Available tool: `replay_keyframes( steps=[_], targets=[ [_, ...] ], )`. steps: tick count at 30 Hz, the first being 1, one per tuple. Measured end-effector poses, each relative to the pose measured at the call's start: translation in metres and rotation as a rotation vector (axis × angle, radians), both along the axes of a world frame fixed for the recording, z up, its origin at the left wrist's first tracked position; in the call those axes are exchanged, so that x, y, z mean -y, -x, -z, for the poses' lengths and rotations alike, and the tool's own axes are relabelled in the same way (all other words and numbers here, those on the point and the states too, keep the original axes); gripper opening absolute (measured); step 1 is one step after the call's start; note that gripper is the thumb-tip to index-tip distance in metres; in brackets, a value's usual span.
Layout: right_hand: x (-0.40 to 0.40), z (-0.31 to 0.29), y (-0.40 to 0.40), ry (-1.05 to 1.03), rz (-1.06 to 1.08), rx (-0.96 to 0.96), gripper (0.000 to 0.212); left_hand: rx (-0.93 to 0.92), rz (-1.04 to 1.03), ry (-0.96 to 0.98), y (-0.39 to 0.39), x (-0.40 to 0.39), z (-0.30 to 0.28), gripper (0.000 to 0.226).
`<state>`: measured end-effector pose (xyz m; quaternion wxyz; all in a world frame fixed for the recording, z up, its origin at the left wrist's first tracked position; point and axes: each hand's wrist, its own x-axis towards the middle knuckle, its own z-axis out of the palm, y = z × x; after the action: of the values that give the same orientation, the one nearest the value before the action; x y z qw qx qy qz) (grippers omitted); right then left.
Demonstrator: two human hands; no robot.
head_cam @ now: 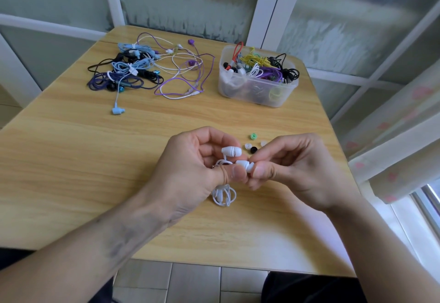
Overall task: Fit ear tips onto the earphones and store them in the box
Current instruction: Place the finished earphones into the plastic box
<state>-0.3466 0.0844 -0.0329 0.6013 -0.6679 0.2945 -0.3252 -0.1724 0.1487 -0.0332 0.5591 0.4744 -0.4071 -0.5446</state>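
Wooden table (71,150), far side: loose earphone pile (142,69), clear plastic box (256,77) full of cables. Left hand (190,167) clamps white earphones (232,151), coiled cord below. Right hand (292,167) pinches ear tip (250,166) against lower bud. Spare ear tips (252,144) just behind hands.

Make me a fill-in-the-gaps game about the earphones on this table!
1. Both hands are working on a pair of ___ earphones.
2. The plastic box holds many earphones and has no ___ on it.
3. The loose ear tip farthest from the person is ___.
4. The table looks made of ___.

Missing words: white; lid; green; wood
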Motion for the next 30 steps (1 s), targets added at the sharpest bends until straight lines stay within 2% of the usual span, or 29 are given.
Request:
replay_keyframes(
  steps=[6, 9, 12, 15, 19, 24, 26, 30],
  targets=[
    [0.0, 0.006, -0.001, -0.054, -0.028, 0.033, 0.003, 0.257, -0.094, 0.103, 0.002, -0.003, 0.0, 0.038],
    [-0.001, 0.008, -0.003, -0.095, -0.03, 0.028, 0.01, 0.313, -0.137, 0.123, 0.002, -0.004, 0.001, 0.037],
    [0.001, 0.008, -0.004, -0.022, 0.004, -0.004, 0.013, 0.309, -0.14, 0.115, 0.001, -0.004, 0.002, 0.037],
    [0.001, 0.009, -0.006, 0.164, 0.087, 0.013, 0.018, 0.255, -0.126, 0.091, -0.001, -0.002, 0.0, 0.035],
    [-0.005, 0.014, -0.013, 0.378, 0.149, 0.04, 0.005, 0.047, -0.166, -0.006, -0.002, 0.004, 0.002, 0.03],
    [0.005, 0.02, -0.016, 0.634, 0.217, -0.129, 0.02, -0.142, -0.177, -0.118, 0.0, 0.012, 0.007, 0.029],
    [0.008, 0.023, -0.017, 0.604, 0.217, -0.166, 0.024, -0.145, -0.171, -0.136, 0.002, 0.018, 0.007, 0.029],
    [0.005, 0.022, -0.021, 0.235, 0.263, -0.066, 0.044, -0.262, -0.174, -0.158, -0.001, 0.034, 0.0, 0.028]
  ],
)
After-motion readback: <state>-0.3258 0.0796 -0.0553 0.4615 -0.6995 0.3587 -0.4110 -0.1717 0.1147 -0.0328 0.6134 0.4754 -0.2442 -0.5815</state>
